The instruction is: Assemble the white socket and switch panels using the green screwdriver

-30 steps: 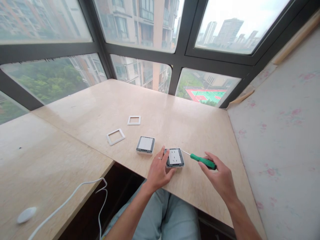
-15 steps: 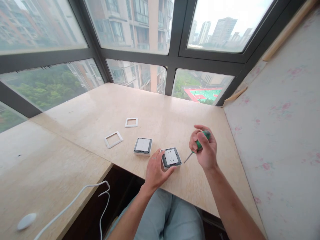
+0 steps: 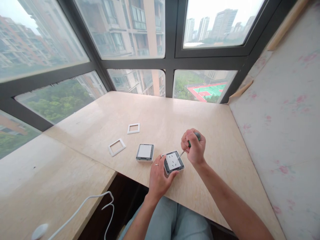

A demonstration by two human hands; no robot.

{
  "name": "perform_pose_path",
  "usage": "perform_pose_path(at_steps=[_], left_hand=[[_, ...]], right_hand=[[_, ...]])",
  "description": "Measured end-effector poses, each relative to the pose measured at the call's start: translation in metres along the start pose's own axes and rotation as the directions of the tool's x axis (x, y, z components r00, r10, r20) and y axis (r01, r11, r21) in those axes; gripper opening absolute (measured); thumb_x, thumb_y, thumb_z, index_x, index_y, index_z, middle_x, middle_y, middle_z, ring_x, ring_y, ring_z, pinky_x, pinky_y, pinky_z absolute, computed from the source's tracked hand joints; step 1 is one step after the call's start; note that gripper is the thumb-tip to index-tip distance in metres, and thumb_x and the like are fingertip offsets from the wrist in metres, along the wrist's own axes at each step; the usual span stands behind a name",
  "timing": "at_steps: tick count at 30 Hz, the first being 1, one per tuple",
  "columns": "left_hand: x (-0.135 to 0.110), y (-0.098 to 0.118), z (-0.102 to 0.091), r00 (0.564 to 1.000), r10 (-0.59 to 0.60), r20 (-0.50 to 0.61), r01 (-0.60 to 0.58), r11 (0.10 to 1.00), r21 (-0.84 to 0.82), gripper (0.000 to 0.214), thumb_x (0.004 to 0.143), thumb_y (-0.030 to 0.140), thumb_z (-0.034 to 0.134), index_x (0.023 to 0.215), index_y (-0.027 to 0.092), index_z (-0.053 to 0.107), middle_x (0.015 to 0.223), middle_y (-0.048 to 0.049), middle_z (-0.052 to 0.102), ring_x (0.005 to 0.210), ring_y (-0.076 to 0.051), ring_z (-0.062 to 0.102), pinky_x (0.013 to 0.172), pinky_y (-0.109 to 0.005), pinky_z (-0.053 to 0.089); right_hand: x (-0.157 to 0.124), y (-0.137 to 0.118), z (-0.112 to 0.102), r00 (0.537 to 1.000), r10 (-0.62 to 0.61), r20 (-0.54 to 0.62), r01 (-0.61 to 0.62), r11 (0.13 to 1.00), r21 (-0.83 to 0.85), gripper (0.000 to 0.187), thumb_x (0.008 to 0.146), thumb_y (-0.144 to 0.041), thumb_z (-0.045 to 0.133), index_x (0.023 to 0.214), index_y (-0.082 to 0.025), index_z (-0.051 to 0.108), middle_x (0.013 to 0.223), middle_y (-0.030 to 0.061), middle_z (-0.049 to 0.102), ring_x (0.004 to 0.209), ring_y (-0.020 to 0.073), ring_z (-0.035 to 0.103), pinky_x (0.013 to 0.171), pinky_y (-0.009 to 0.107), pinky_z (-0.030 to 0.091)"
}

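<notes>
My left hand [image 3: 160, 175] grips a white wall socket [image 3: 173, 161] with a grey surround, thumb at its near edge and fingers along its left side. The socket lies face up on the wooden tabletop. In my right hand [image 3: 195, 146] is a screwdriver [image 3: 197, 136] with a green handle, the fist wrapped round it. Its thin metal shaft slants down to the left, and the tip is at the socket's right side; whether it sits in a slot I cannot tell. Left of the socket lies a similar unit with a plain white face, a wall switch [image 3: 145, 151].
Two white cover frames, one nearer [image 3: 116, 147] and one farther [image 3: 133, 128], lie to the left on the tabletop [image 3: 160, 115]. A white cable [image 3: 82, 206] and a white round object [image 3: 40, 231] are at lower left. Windows stand behind; a papered wall [image 3: 282, 133] is on the right.
My right hand has moved left and down, bringing the screwdriver tip from beside the socket onto its right side. My left hand still holds the socket. The view has shifted slightly.
</notes>
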State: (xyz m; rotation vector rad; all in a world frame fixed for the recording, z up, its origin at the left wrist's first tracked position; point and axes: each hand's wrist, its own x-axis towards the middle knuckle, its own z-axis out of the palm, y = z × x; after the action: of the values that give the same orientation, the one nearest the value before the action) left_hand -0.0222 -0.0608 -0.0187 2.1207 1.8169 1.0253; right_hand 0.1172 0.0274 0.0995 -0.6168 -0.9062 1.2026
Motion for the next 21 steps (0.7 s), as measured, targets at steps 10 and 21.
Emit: perform_pose_path(at_steps=[10, 21], left_hand=[[0.0, 0.0, -0.001, 1.0, -0.001, 0.003, 0.001, 1.0, -0.012, 0.066, 0.088, 0.053, 0.061, 0.139, 0.017, 0.04, 0.14, -0.0195, 0.05, 0.129, -0.032, 0.05, 0.103, -0.049, 0.045], [0.0, 0.001, -0.003, 1.0, -0.019, -0.005, 0.019, 0.999, -0.027, 0.065, 0.086, 0.052, 0.064, 0.138, 0.018, 0.043, 0.14, -0.0177, 0.051, 0.129, -0.031, 0.051, 0.103, -0.049, 0.046]], right_hand=[[0.002, -0.002, -0.008, 0.999, -0.013, 0.034, 0.015, 0.999, -0.051, 0.04, 0.085, -0.04, 0.068, 0.062, -0.02, 0.042, 0.047, -0.0082, 0.042, 0.034, 0.0037, 0.031, 0.033, 0.018, 0.022], [-0.022, 0.001, 0.0, 0.966, -0.156, 0.209, 0.216, 0.927, -0.307, 0.024, 0.089, -0.03, 0.065, 0.072, -0.02, 0.052, 0.058, -0.0054, 0.047, 0.05, 0.0079, 0.041, 0.048, 0.024, 0.034]])
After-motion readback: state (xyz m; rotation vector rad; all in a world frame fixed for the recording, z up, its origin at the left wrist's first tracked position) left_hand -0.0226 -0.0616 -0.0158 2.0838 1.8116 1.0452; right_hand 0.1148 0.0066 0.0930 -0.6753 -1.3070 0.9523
